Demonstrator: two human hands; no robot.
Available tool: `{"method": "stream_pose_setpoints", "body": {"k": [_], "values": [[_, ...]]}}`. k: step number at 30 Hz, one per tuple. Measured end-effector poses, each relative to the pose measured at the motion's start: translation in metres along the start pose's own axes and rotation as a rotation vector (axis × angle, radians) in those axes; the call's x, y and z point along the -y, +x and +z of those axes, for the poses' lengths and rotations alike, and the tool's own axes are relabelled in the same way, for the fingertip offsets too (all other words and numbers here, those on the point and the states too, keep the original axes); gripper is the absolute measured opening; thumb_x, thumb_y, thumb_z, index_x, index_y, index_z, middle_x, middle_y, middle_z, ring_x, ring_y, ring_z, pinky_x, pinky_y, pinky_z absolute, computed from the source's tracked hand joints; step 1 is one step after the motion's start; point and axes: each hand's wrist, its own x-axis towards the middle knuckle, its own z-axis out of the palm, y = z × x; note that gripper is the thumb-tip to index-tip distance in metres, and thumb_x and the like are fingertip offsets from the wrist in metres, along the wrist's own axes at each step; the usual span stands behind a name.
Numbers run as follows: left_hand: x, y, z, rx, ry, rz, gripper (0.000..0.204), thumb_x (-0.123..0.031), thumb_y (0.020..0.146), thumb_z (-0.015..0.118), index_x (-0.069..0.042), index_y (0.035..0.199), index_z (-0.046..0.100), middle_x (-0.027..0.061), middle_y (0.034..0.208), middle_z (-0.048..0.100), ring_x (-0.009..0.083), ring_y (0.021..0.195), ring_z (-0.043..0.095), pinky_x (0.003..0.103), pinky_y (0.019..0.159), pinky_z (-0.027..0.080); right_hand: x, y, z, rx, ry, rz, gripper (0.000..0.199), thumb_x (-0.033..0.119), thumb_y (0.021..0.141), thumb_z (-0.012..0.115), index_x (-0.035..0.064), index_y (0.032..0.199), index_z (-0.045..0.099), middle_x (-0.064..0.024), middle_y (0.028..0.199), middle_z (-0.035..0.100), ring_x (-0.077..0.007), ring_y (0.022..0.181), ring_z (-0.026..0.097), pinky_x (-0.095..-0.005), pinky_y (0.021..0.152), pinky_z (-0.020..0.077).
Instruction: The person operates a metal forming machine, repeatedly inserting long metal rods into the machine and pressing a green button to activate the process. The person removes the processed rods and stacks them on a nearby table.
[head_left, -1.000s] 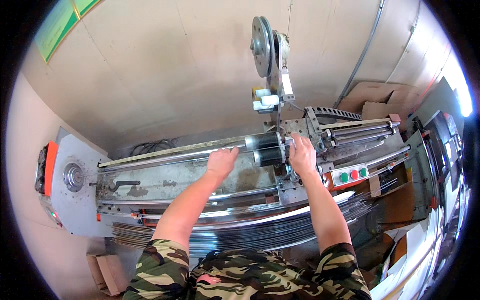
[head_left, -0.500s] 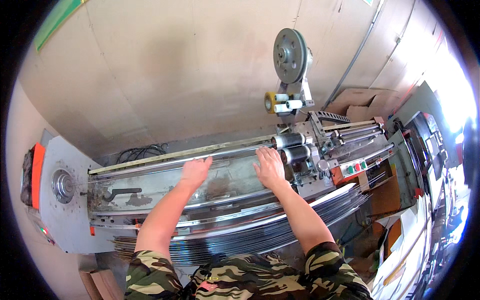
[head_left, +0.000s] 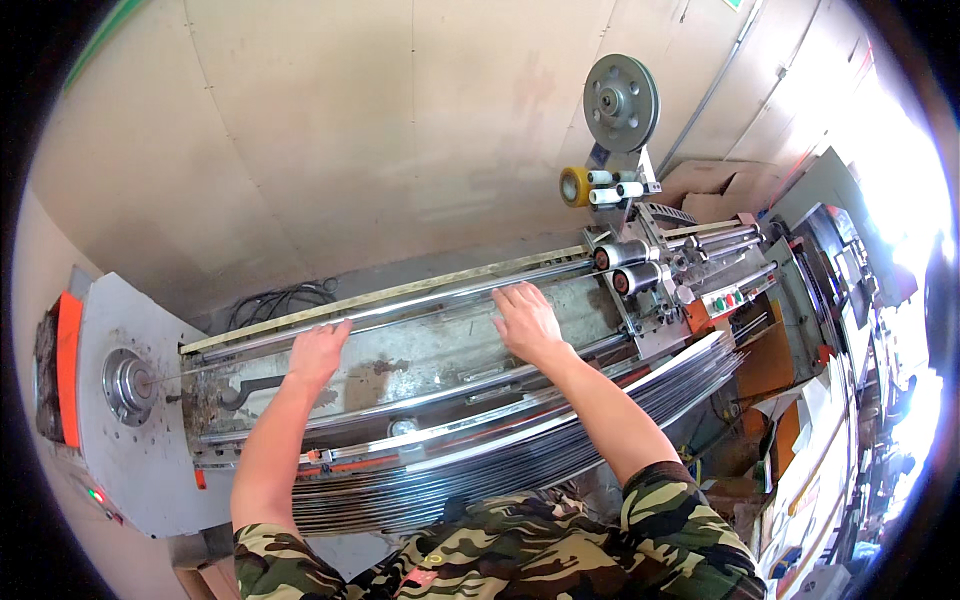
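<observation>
A long machine bed point(head_left: 450, 335) lies ahead of me, with a thin metal rod point(head_left: 205, 370) running from the round chuck point(head_left: 130, 388) at its left end. My left hand point(head_left: 319, 352) is closed over the rod. Farther right, my right hand point(head_left: 527, 318) rests at the same rod line, its fingers stretched over it and the thumb apart. To the right of that hand stands the carriage with two dark-ended rollers point(head_left: 635, 275), a large grey wheel point(head_left: 622, 103) and a yellow roll point(head_left: 575, 187) above it. The fingers' undersides are hidden.
A dark hook wrench point(head_left: 247, 390) lies on the bed beside my left forearm. Along the near side hangs a thick bundle of thin rods point(head_left: 400, 497). A button panel point(head_left: 725, 301) sits on the carriage. Cardboard point(head_left: 765, 360) and papers stand at the right; black cables point(head_left: 285, 300) lie behind.
My left hand has slid left along the rod, away from my right hand. The carriage with its wheel and rollers now sits farther right, with a gap from my right hand.
</observation>
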Motion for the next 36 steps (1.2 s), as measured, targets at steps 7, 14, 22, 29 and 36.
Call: {"method": "stream_pose_setpoints", "body": {"k": [7, 14, 22, 29, 36], "values": [[0.075, -0.05, -0.003, 0.019, -0.016, -0.042, 0.039, -0.008, 0.088, 0.051, -0.014, 0.126, 0.059, 0.0145, 0.095, 0.07, 0.0349, 0.09, 0.068, 0.047, 0.077, 0.053, 0.045, 0.02, 0.018, 0.041, 0.009, -0.061, 0.046, 0.026, 0.085, 0.068, 0.0008, 0.124, 0.061, -0.0147, 0.115, 0.065, -0.0327, 0.113, 0.056, -0.0433, 0.106, 0.0419], [0.142, -0.1, -0.009, 0.082, 0.01, -0.188, 0.034, -0.009, 0.089, 0.051, -0.015, 0.12, 0.064, 0.0191, 0.091, 0.07, 0.0392, 0.085, 0.067, 0.051, 0.075, 0.052, 0.102, 0.047, 0.031, 0.196, 0.088, -0.067, 0.04, 0.029, 0.088, 0.065, 0.0018, 0.118, 0.063, -0.0149, 0.112, 0.065, -0.0323, 0.112, 0.057, -0.0429, 0.102, 0.0435], [0.189, -0.129, 0.011, 0.045, 0.003, -0.289, 0.031, -0.006, 0.085, 0.054, -0.014, 0.112, 0.067, 0.0198, 0.089, 0.068, 0.0411, 0.083, 0.066, 0.052, 0.075, 0.051, 0.146, 0.073, 0.067, 0.17, 0.322, -0.069, 0.035, 0.03, 0.088, 0.067, 0.0039, 0.111, 0.065, -0.0146, 0.106, 0.067, -0.033, 0.108, 0.062, -0.0449, 0.096, 0.0468], [0.185, -0.125, 0.017, -0.173, -0.185, -0.294, 0.03, -0.006, 0.079, 0.071, -0.009, 0.109, 0.069, 0.0191, 0.085, 0.07, 0.0402, 0.085, 0.066, 0.051, 0.075, 0.05, 0.091, 0.063, 0.051, 0.123, 0.214, -0.049, 0.02, 0.029, 0.086, 0.063, 0.0124, 0.087, 0.075, -0.0096, 0.085, 0.072, -0.029, 0.096, 0.067, -0.0447, 0.094, 0.0465], [-0.057, -0.152, -0.045, -0.056, -0.481, 0.018, 0.023, -0.015, 0.082, 0.074, -0.009, 0.104, 0.069, 0.0135, 0.086, 0.068, 0.0331, 0.08, 0.066, 0.045, 0.07, 0.053, -0.01, -0.14, -0.077, 0.129, 0.109, 0.169, 0.016, 0.029, 0.08, 0.072, 0.0171, 0.09, 0.076, -0.0021, 0.092, 0.071, -0.025, 0.1, 0.062, -0.0444, 0.102, 0.0401]]}}
